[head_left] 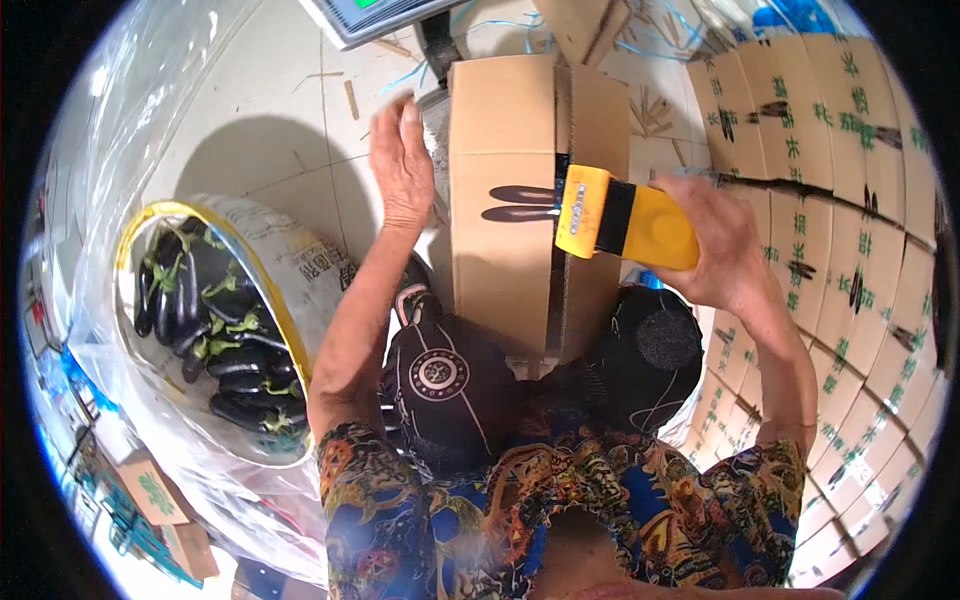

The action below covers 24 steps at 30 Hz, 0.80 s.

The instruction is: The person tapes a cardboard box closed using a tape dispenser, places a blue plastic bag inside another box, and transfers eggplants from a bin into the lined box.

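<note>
A brown cardboard carton (503, 120) with two dark eggplant-shaped prints stands between my knees. Along its top runs a dark lengthwise gap between the panels. My right hand (712, 235) grips a yellow hand tool with a black band (660, 228); its exact kind I cannot make out. The tool's squared yellow head lies over the gap, at the tips of the prints. Beside the carton's left edge, my left hand (402, 165) is raised with its fingers stretched out, holding nothing; its fingertips are slightly blurred.
A white sack with a yellow rim (140, 215), full of dark purple eggplants (240, 355), stands on my left. Flattened printed cartons (830, 110) are stacked on my right. A scale (370, 20) is at the far edge. Cardboard scraps and blue strips litter the tiled floor (300, 130).
</note>
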Tool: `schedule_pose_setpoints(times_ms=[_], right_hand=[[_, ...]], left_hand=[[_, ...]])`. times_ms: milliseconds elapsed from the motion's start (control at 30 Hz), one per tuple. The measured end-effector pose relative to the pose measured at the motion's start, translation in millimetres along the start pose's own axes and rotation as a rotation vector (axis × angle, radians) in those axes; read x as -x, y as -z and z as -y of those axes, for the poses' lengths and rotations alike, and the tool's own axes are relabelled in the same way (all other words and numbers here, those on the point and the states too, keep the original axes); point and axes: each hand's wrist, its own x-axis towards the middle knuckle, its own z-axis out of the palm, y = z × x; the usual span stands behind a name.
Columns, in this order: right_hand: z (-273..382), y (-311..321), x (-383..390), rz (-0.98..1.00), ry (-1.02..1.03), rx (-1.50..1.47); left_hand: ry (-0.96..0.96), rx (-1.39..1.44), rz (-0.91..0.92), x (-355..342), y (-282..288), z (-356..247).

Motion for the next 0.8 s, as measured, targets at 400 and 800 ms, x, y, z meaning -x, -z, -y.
schedule_pose_setpoints(times_ms=[400,800], right_hand=[[1,-2,5,-0.074,0.019,-0.034],[7,0,1,-0.076,0.04,-0.041]], left_hand=[[-0.841,-0.684,0.286,-17,-34,-83],[-0.837,-0.817,0.307,-22,-34,-78]])
